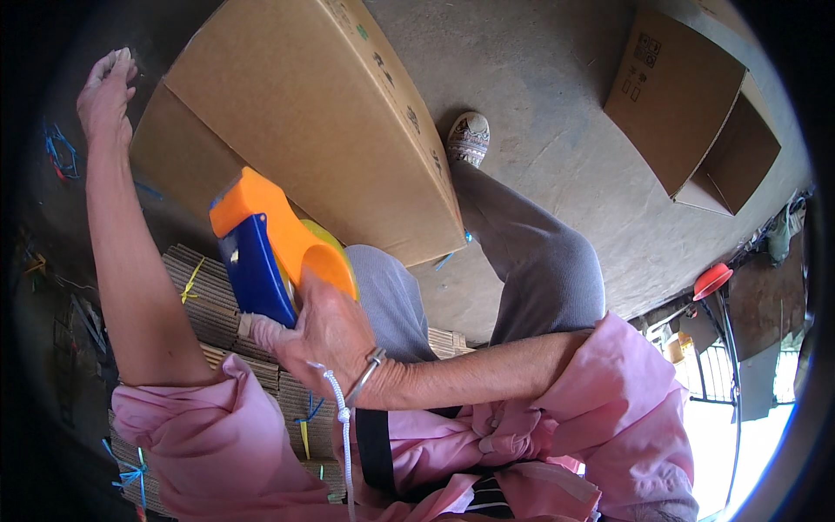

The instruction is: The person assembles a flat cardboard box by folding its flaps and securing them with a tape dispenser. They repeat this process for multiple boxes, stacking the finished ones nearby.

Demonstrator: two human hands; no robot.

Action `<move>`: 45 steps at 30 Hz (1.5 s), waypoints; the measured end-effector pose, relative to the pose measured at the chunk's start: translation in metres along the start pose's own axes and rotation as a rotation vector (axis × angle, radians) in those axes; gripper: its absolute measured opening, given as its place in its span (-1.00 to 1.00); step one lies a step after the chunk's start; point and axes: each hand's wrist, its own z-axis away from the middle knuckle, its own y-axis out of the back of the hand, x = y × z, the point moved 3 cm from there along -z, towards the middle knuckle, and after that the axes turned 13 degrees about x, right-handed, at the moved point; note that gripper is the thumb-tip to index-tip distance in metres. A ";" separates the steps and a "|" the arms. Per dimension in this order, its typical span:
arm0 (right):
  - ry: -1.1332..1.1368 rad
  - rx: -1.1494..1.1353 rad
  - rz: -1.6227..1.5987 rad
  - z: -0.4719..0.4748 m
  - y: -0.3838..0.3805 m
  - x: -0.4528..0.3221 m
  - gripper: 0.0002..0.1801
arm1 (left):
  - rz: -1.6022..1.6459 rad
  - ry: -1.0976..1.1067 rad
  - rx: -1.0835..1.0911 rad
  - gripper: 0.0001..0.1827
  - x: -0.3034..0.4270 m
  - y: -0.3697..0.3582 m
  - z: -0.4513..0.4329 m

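Note:
My right hand (333, 320) grips a tape dispenser (264, 254) with an orange body, a blue part and a roll of yellowish tape. Its thumb is wrapped in pale tape, and a metal bangle (366, 377) circles the wrist. The dispenser is held over the near side of a large cardboard box (293, 117) that carries printed marks along one edge. At the far left, my left arm reaches out past the box's side. My left hand (109, 94) has its fingers curled together, with a whitish covering at a fingertip. I make out nothing held in it.
Bundled flat cardboard (202, 293) tied with yellow and blue strips is stacked beside my legs. Another open cardboard box (678, 111) stands on the concrete floor (535, 59) at the right. A red basin-like object (712, 280) is near the right edge. Blue strips (62, 153) lie at left.

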 end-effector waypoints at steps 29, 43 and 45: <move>-0.120 -0.010 0.010 -0.036 0.000 0.004 -0.43 | -0.421 0.245 -0.542 -0.71 -0.039 -0.046 -0.021; -0.111 -0.003 0.057 -0.051 -0.002 0.004 -0.41 | -0.179 -0.714 0.142 -0.49 0.035 -0.031 0.064; -0.104 0.001 0.068 -0.052 -0.005 0.004 -0.41 | -0.180 -0.848 0.006 -0.46 0.035 -0.029 0.097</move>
